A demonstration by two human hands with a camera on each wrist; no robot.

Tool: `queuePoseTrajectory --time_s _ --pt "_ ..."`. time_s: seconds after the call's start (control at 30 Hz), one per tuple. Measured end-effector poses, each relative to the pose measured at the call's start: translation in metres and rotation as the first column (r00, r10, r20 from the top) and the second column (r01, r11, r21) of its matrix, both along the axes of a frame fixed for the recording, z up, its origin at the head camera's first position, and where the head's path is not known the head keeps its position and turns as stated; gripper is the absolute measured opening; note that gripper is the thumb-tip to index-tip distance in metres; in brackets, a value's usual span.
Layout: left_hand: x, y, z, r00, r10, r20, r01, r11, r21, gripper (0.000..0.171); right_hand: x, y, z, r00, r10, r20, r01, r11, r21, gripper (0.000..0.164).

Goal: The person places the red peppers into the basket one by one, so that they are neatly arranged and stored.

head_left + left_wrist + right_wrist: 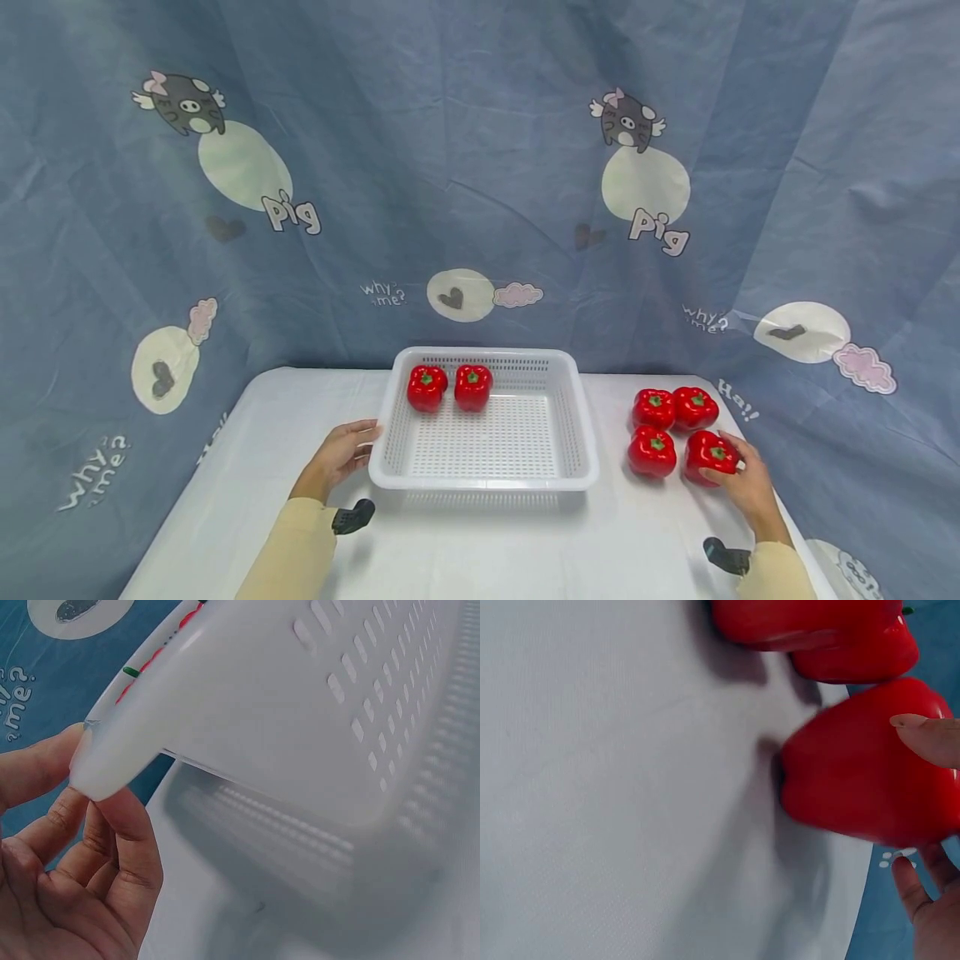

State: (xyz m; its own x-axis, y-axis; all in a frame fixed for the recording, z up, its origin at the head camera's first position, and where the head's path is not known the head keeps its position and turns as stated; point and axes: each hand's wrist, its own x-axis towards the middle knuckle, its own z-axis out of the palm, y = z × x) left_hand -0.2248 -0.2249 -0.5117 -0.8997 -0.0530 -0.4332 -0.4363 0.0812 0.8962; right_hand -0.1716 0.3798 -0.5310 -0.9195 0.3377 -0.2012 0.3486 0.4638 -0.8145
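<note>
White desk (622, 542); left hand (341, 454) pinched basket rim (483, 483), right hand (746, 483) gripped pepper (705, 452). Looked like pick step; next needed lift.

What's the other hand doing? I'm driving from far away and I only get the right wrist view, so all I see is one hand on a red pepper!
Observer: The left hand pinches the white basket at its left edge.

Operator: Ooh, a basket! Is anything inside it?

Observer: Yes, two red peppers sit side by side near its far left corner.

Operator: And how many are over on my side? I can't see them all properly.

Observer: Four: the gripped pepper in the right hand, plus three loose peppers grouped close to it.
</note>
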Motion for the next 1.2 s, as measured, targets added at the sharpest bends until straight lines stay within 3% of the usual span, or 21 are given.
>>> queuePoseTrajectory --time_s 0.23,0.43,0.7,0.87,1.2 --pt "-0.001 0.0 -0.002 1.0 -0.006 -0.011 0.006 1.0 0.002 0.051 0.001 0.001 -0.001 0.999 -0.019 0.042 0.019 1.0 -0.005 0.092" --pt "-0.003 -0.002 -0.004 1.0 -0.012 -0.02 0.012 1.0 0.024 0.052 0.002 0.005 -0.001 0.998 0.027 0.054 -0.024 0.998 -0.061 0.098" --pt "-0.003 -0.003 -0.005 1.0 -0.016 -0.008 0.016 1.0 0.007 0.053 -0.006 0.026 -0.02 0.999 0.031 0.044 -0.029 0.998 -0.055 0.101" --pt "-0.004 -0.003 -0.004 1.0 -0.009 -0.003 0.009 1.0 0.01 0.053 -0.01 0.038 -0.029 1.0 0.028 -0.009 -0.028 0.999 -0.041 0.101" --pt "-0.003 -0.003 -0.006 1.0 -0.019 -0.013 0.019 1.0 0.018 0.051 0.003 0.016 0.023 0.999 0.033 -0.025 -0.034 0.999 -0.033 0.097"
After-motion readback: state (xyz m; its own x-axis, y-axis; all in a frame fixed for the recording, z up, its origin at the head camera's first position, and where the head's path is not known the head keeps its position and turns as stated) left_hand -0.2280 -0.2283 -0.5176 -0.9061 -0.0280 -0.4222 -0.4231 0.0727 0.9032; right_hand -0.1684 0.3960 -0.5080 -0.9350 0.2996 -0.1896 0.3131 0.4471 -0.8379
